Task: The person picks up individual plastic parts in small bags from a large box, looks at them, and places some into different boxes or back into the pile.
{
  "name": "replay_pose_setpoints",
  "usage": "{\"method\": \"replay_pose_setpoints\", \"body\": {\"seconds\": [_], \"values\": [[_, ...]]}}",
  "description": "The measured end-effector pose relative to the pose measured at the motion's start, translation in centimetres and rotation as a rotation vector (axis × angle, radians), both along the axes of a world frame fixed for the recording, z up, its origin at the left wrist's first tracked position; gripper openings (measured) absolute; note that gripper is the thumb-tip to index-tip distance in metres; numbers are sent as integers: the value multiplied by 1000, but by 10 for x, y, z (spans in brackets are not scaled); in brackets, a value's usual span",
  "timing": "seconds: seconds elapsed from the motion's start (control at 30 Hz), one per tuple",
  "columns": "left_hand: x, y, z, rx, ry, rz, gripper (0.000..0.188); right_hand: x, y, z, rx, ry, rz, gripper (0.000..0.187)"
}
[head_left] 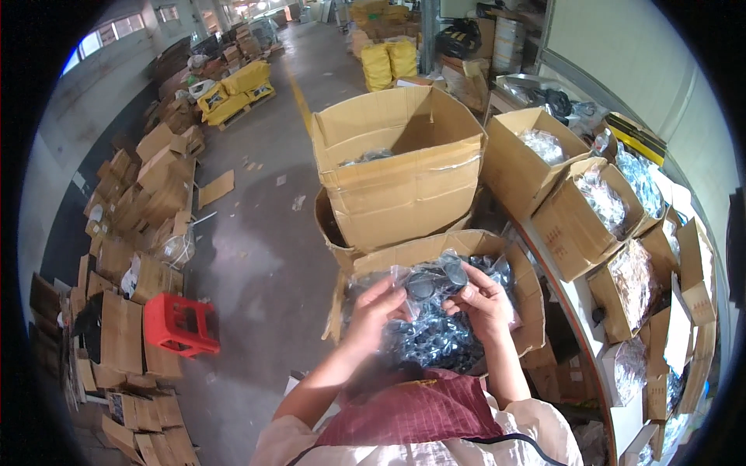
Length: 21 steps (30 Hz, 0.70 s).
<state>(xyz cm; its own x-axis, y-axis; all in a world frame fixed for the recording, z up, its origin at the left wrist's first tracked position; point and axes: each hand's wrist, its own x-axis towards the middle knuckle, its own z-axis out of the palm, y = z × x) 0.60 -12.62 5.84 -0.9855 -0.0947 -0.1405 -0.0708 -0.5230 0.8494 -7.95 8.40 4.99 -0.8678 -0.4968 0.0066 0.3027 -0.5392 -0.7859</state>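
A clear plastic bag holding round black parts (pixel 423 287) is stretched between my two hands. My left hand (pixel 376 309) pinches the bag's left edge. My right hand (pixel 483 304) has its fingers closed on the right side, close to a dark round disc. What kind of parts these are, I cannot make out. Beneath my hands stands an open cardboard box (pixel 531 299), and many similar clear bags with dark contents (pixel 435 338) fill it.
Beyond it, a big open carton (pixel 400 194) sits on another box. Along the right, a bench carries cartons (pixel 602 210) of bagged parts. A red plastic stool (pixel 180 325) is on the floor at left, near piled cardboard boxes (pixel 120 330). Yellow sacks (pixel 237 92) lie farther back.
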Motion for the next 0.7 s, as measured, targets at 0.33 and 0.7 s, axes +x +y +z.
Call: {"method": "replay_pose_setpoints", "body": {"seconds": [0.33, 0.7], "values": [[-9, 9, 4, -52, -134, -135, 36, -2, 0, -22, 245, -11, -16, 44], [-103, -48, 50, 206, 133, -188, 57, -183, 90, -209, 1487, 346, -528, 42]]}}
